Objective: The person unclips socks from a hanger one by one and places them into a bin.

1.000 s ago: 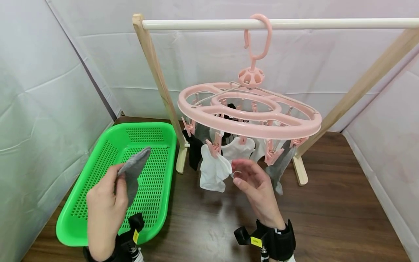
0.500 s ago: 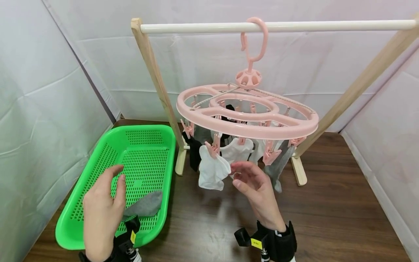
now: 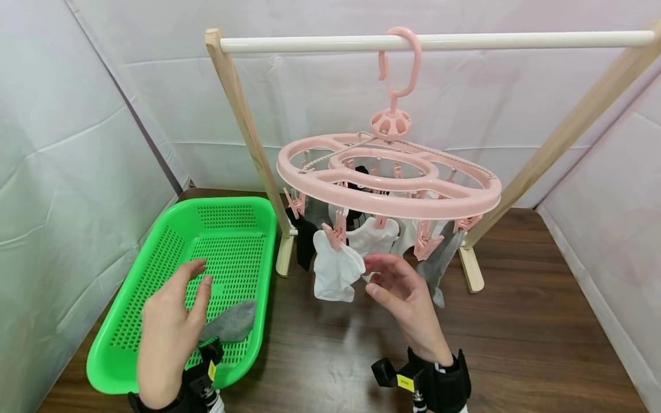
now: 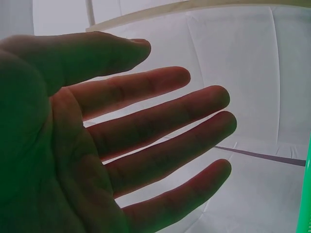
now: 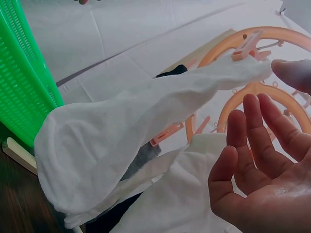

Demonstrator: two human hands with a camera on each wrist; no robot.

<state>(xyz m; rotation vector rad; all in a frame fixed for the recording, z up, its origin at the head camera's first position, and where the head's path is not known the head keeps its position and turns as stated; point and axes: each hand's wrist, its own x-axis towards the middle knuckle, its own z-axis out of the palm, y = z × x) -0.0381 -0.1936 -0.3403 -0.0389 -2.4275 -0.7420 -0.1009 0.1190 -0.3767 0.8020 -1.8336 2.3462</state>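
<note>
My left hand (image 3: 170,330) is over the green basket (image 3: 229,202) with fingers apart and nothing between them; the left wrist view shows the bare palm and spread fingers. Beside it, a grey sock (image 3: 234,321) lies in the basket. A white sock (image 3: 333,275) hangs from a pink clip (image 3: 337,232) at the front of the round clip hanger (image 3: 384,203). My right hand (image 3: 403,295) is just right of this sock, its fingers loosely bent. In the right wrist view, the thumb (image 5: 291,73) overlaps the end of the white sock (image 5: 112,141) near its clip.
The hanger's hook (image 3: 410,63) sits over a white rod (image 3: 516,41) on wooden legs (image 3: 248,132). Other socks hang around the ring: a black one (image 3: 306,246) at left, a grey one (image 3: 439,264) at right, more white behind. A bare pink clip (image 3: 427,244) hangs at front.
The left hand has let go of the grey sock, which dropped from its pinch into the basket. Since then that hand has shifted slightly right. The right hand has stayed beside the white sock.
</note>
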